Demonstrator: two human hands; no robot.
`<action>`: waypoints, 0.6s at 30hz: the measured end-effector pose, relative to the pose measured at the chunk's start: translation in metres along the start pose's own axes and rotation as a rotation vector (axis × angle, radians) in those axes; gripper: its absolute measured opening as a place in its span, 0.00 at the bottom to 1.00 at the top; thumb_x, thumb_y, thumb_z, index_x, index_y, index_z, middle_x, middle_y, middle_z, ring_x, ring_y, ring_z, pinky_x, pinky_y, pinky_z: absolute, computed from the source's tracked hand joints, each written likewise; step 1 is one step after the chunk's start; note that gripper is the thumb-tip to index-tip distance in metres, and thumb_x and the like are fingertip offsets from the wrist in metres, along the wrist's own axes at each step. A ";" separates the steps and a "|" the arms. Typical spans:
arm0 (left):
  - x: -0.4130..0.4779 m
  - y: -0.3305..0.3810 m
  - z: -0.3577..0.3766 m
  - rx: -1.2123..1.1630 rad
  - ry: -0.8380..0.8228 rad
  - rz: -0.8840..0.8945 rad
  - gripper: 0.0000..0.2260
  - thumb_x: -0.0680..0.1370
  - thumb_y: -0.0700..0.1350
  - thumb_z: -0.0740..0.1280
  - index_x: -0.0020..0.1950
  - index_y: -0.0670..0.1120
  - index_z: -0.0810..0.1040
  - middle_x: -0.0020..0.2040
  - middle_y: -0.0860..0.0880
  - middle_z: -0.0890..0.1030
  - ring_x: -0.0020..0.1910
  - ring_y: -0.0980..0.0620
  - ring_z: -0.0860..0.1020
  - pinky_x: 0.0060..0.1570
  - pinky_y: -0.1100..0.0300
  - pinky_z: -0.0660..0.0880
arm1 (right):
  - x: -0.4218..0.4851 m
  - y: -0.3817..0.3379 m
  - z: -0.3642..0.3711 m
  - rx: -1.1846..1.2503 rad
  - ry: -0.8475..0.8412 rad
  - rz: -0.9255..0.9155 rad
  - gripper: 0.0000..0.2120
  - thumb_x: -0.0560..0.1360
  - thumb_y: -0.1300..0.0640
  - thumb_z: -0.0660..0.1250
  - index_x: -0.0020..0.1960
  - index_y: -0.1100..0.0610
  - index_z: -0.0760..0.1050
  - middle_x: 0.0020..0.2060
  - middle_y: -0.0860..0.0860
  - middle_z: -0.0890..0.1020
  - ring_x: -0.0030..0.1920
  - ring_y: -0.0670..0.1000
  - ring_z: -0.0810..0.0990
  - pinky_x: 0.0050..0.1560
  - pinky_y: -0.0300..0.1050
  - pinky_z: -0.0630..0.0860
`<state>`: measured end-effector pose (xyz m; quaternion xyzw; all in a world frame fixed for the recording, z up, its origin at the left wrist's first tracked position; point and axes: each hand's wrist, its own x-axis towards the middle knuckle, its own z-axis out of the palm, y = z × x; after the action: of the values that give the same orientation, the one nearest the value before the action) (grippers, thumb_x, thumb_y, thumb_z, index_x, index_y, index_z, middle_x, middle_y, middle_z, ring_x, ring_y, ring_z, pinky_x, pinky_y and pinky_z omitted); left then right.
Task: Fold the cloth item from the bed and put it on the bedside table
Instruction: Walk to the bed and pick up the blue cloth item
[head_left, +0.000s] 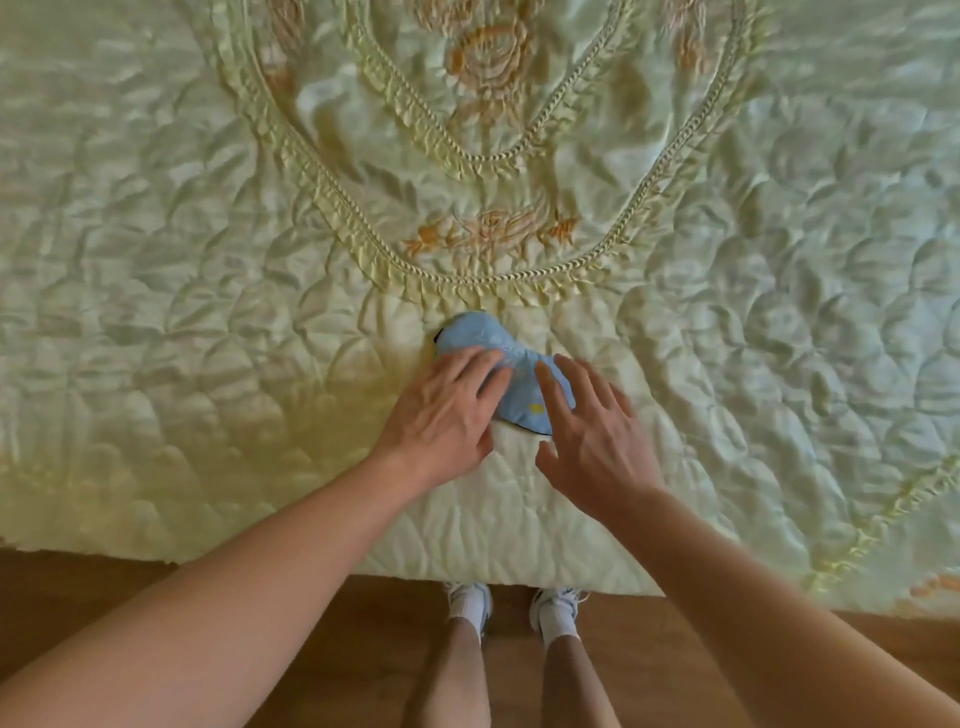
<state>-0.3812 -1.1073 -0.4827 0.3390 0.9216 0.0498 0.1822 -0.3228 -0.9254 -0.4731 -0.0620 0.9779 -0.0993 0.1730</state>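
Observation:
A small light-blue cloth item (511, 364) with a pale print and a dark edge lies on the bed near its front edge. My left hand (447, 410) rests flat on the cloth's left part, fingers spread. My right hand (592, 431) hovers over or touches its right part, fingers apart, thumb held off the cover. Neither hand has closed around the cloth. Both hands hide the cloth's lower part. The bedside table is not in view.
The bed carries a pale yellow-green quilted satin cover (208, 260) with a ruffled oval border and orange flower embroidery (488, 234). Its front edge runs along the bottom, above a wooden floor (104, 582). My feet in white shoes (467, 603) stand at the edge.

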 end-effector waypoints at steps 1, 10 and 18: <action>0.006 -0.004 0.005 0.011 -0.002 0.011 0.30 0.68 0.48 0.71 0.70 0.43 0.71 0.71 0.44 0.73 0.71 0.43 0.67 0.68 0.50 0.67 | 0.003 0.000 0.007 -0.009 -0.001 -0.007 0.36 0.68 0.59 0.74 0.75 0.62 0.68 0.70 0.62 0.76 0.71 0.63 0.73 0.67 0.58 0.74; 0.032 -0.018 0.028 0.012 0.012 0.052 0.26 0.66 0.44 0.75 0.64 0.47 0.76 0.64 0.46 0.79 0.63 0.38 0.74 0.61 0.43 0.74 | 0.010 0.011 0.042 -0.030 0.111 -0.053 0.25 0.71 0.66 0.68 0.69 0.61 0.74 0.63 0.59 0.80 0.66 0.62 0.77 0.61 0.59 0.77; 0.030 0.006 0.021 -0.058 0.204 -0.069 0.10 0.70 0.35 0.68 0.50 0.44 0.78 0.42 0.45 0.81 0.40 0.41 0.79 0.41 0.49 0.75 | 0.014 0.002 0.019 0.110 0.168 0.066 0.09 0.67 0.66 0.73 0.47 0.59 0.80 0.35 0.54 0.83 0.36 0.60 0.81 0.43 0.51 0.75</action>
<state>-0.3911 -1.0838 -0.5099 0.2950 0.9446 0.1042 0.0988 -0.3293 -0.9292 -0.4954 -0.0116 0.9836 -0.1517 0.0968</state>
